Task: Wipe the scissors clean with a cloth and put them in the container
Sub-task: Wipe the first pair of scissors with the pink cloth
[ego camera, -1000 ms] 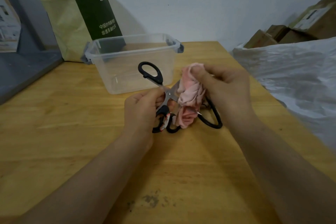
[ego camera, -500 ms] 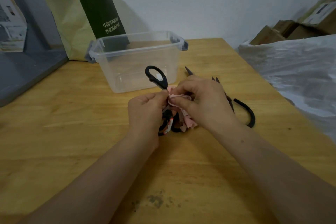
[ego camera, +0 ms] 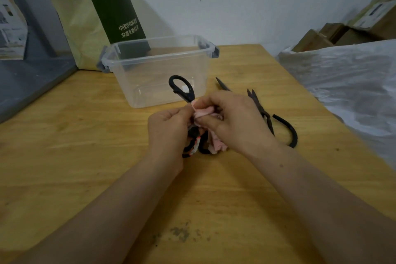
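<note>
Scissors are held low over the counter, just in front of the clear container, one black loop poking up. Curled round their middle is the left grip; the right grip pinches a pink cloth against them (blades hidden under it). A second pair lies on the counter right of both grips.

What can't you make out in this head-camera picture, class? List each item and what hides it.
All in the head view:
1. Blades of the held scissors: hidden by the pink cloth, left hand and right hand.
2. The other scissors: partly behind the right hand; one pair or two, unclear.
3. Print on the green bag: too small, blurred.
4. The cardboard boxes: cut off by the right edge.
</note>
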The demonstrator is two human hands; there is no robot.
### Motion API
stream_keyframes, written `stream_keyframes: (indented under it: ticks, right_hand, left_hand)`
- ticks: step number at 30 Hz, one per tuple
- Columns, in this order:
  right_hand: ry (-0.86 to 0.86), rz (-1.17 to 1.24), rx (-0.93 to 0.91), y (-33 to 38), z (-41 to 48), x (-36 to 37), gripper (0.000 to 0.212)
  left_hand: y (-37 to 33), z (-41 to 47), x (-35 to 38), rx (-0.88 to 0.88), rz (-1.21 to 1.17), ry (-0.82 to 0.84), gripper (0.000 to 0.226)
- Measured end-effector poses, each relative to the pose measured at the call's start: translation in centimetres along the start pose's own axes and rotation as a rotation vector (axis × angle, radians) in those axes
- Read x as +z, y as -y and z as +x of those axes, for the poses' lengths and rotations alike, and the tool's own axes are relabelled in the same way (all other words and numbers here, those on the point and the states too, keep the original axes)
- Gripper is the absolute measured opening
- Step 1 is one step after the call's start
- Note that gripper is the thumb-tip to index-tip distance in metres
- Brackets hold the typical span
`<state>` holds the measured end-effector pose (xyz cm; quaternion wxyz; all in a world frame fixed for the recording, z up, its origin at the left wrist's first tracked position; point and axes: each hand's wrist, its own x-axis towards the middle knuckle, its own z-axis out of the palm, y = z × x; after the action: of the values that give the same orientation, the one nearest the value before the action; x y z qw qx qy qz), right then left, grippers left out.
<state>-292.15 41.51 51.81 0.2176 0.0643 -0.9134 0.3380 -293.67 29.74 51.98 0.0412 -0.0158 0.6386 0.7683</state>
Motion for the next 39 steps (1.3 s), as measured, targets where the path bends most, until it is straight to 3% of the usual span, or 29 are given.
stream_keyframes:
  ticks: [3, 7, 11, 15, 19, 24, 27, 33, 36, 39]
  right_hand:
    - [0.032, 0.025, 0.026, 0.0, 0.3, 0.0, 0.023]
    - [-0.115, 0.034, 0.064, -0.9, 0.4, -0.3, 0.009]
    - [0.007, 0.004, -0.046, -0.4, 0.0, 0.4, 0.006]
    - [-0.103, -0.07, 0.025, -0.9, 0.6, 0.0, 0.005]
    - [0.016, -0.042, -0.086, -0.3, 0.0, 0.4, 0.006]
    - [-0.099, -0.082, -0.038, -0.9, 0.6, -0.2, 0.007]
    - [-0.008, -0.059, -0.149, -0.4, 0.1, 0.2, 0.007]
    - [-0.085, -0.079, -0.072, -0.6, 0.3, 0.0, 0.008]
    - [-0.002, -0.067, -0.145, -0.3, -0.1, 0.5, 0.009]
    - [-0.079, -0.043, -0.066, -0.7, 0.2, 0.3, 0.008]
  left_hand:
    - [0.1, 0.2, -0.1, -0.005, -0.008, -0.001, 0.026]
    - [0.1, 0.2, 0.1, 0.006, -0.032, 0.03, 0.046]
    - [0.0, 0.4, -0.2, 0.015, -0.02, 0.016, 0.034]
    - [0.1, 0.6, -0.1, 0.005, -0.035, 0.035, 0.054]
    - [0.1, 0.7, -0.2, 0.012, -0.023, 0.015, 0.044]
    - [0.0, 0.6, -0.2, 0.011, -0.057, 0.028, 0.045]
    - [0.1, 0.5, -0.2, 0.024, -0.044, 0.016, 0.035]
    - [0.1, 0.5, -0.1, 0.02, -0.041, 0.017, 0.052]
    - [0.1, 0.4, -0.2, 0.029, -0.018, 0.005, 0.04]
    - [0.1, 0.5, -0.1, 0.017, -0.053, 0.007, 0.034]
